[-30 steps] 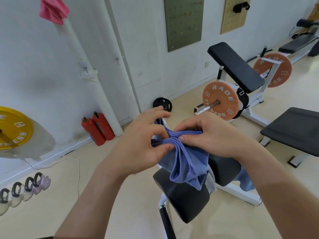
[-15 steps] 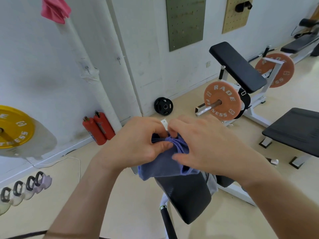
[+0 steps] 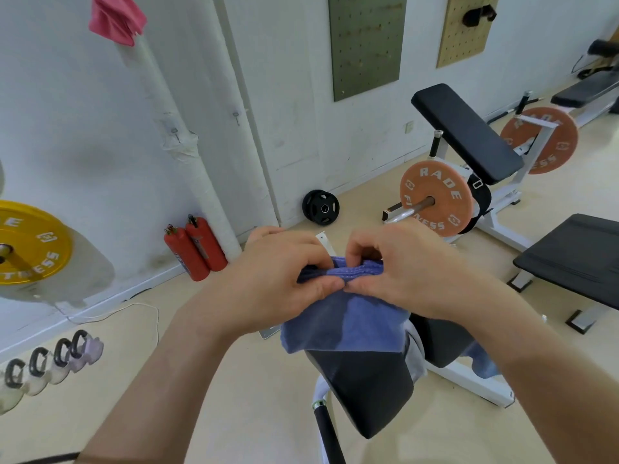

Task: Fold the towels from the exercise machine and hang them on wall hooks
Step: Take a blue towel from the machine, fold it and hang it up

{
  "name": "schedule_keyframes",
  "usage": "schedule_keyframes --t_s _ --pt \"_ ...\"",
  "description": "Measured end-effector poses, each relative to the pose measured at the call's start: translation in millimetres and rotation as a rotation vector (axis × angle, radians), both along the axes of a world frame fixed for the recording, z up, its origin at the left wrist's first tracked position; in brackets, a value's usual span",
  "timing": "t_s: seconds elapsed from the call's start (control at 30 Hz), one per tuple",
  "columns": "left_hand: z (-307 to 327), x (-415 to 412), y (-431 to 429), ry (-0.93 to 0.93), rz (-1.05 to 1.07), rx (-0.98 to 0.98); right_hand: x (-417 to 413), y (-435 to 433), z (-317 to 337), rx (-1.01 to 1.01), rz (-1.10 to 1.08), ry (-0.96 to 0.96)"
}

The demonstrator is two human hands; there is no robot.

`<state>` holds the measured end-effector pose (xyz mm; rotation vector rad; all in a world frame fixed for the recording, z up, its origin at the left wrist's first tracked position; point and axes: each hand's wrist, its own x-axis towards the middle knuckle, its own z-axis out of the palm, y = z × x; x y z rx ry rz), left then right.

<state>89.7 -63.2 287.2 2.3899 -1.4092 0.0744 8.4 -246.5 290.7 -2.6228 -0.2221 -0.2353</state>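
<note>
A blue towel hangs folded in front of me, its bunched top edge held between both hands. My left hand pinches the left end of that edge, and my right hand pinches the right end, thumbs almost meeting. Below it stands the exercise machine's black padded seat. Another blue towel lies over the machine frame at the right, partly hidden by my right forearm. A pink towel hangs high on the wall. Small metal wall hooks stick out of the white wall.
Two red extinguishers stand by a wrapped pipe. A yellow weight plate is at the left, kettlebells below it. A black plate leans on the wall. Benches and an orange plate fill the right.
The towel has been gathered into a shorter, wider fold. My right hand slid right along the top edge, and both hands now pinch it side by side.
</note>
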Motion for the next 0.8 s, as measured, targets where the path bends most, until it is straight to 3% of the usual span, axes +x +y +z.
schedule_keyframes --t_s 0.37,0.6,0.73,0.8 --pt "-0.4 -0.1 13.4 0.180 0.093 -0.240 4.6 -12.9 8.0 0.002 -0.017 0.038" --pt "2.1 1.6 24.4 0.081 0.084 -0.138 31.5 16.4 -7.3 0.118 0.165 0.153" --pt "-5.5 5.3 59.7 0.265 0.208 -0.311 41.0 35.6 -9.5 0.288 0.248 0.151" --pt "-16.9 7.6 87.4 0.454 0.241 -0.287 48.4 49.2 -9.8 0.397 0.279 0.171"
